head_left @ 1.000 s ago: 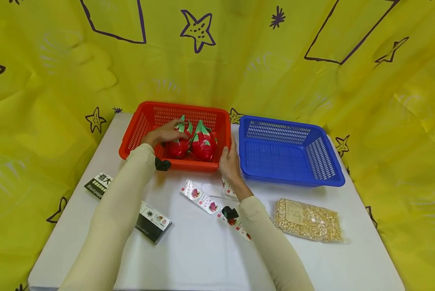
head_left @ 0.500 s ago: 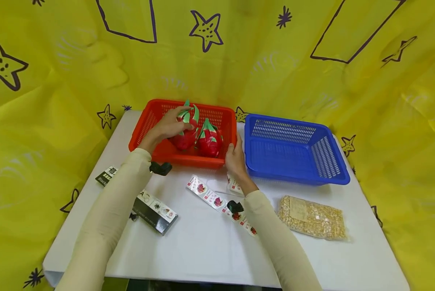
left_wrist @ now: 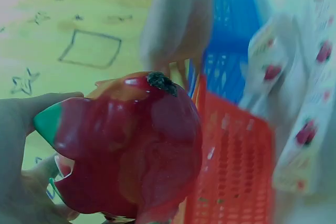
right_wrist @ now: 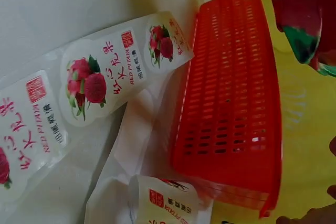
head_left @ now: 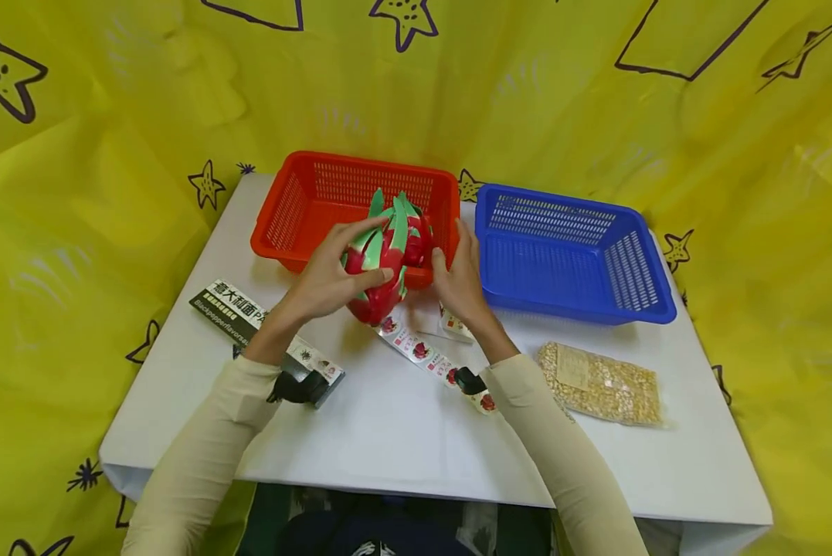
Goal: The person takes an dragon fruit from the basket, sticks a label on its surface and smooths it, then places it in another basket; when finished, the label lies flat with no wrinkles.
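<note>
My left hand (head_left: 328, 276) grips a red dragon fruit (head_left: 382, 282) with green leaf tips, its thumb and fingers around the fruit's side. It is raised over the front rim of the red basket (head_left: 285, 220). In the left wrist view the fruit (left_wrist: 131, 150) turns its dark stem end towards the camera. A second dragon fruit (head_left: 419, 245) sits in the basket, partly hidden behind the first. My right hand (head_left: 463, 284) is beside the basket's right front corner, thumb and fingers apart and holding nothing. Its fingertips (right_wrist: 312, 216) show low in the right wrist view.
A strip of dragon fruit labels (head_left: 426, 353) lies in front, its loose end (head_left: 455, 324) near the right hand. To the right stand a blue basket (head_left: 548, 274) and a bag of corn kernels (head_left: 603, 386). A black-and-white pasta box (head_left: 231, 313) lies under the left forearm.
My left hand has lifted the dragon fruit out of the red basket and brought it forward and right. My right hand has come off the basket's corner. The head view has tilted down.
</note>
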The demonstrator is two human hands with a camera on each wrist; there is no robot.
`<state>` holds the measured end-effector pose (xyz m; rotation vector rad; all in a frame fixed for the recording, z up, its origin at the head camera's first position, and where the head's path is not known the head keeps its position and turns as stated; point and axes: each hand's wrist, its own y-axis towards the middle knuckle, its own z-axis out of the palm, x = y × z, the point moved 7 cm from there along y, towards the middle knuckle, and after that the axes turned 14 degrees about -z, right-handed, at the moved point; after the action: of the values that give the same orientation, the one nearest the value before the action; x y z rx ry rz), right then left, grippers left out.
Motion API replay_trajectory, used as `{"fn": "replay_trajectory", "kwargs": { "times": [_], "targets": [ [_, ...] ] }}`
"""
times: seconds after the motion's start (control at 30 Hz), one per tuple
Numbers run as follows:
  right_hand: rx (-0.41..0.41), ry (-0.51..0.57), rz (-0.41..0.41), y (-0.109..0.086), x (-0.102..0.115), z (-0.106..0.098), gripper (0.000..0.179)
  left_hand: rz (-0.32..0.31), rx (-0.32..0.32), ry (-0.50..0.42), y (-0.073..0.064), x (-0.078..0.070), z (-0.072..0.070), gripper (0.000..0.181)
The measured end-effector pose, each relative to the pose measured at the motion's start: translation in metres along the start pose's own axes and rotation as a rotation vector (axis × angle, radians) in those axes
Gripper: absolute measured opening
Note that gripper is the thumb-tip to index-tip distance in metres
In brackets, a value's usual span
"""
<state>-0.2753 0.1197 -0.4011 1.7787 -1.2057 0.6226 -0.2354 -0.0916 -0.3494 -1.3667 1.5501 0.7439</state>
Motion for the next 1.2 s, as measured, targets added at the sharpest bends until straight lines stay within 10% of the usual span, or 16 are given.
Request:
{"fn": "replay_trajectory", "kwargs": {
  "times": [0.17,0.3,0.63,0.87,1.2],
  "targets": [
    [-0.048,-0.056,-0.186,-0.024,0.021,-0.021,0.036,-0.021,0.053,-0.004,-0.035,0.015,0.024,0.075],
    [0.108,-0.155,-0.277,-0.053,0.017,-0.023,0.018,-0.076,0.096,0.083,-0.054,0.035,0.05,0.077],
    [0.537,-0.392,-0.296,-0.114,-0.023,0.006,0.032,-0.206,0.028,0.376,-0.036,0.059,0.076,0.073],
    [0.514,-0.498,-0.395,-0.129,-0.025,0.013,0.032,-0.253,-0.025,0.513,-0.023,0.064,0.085,0.066],
    [0.429,-0.498,-0.406,-0.128,-0.025,0.007,0.006,-0.288,-0.069,0.409,-0.014,0.074,0.091,0.061]
  ]
}}
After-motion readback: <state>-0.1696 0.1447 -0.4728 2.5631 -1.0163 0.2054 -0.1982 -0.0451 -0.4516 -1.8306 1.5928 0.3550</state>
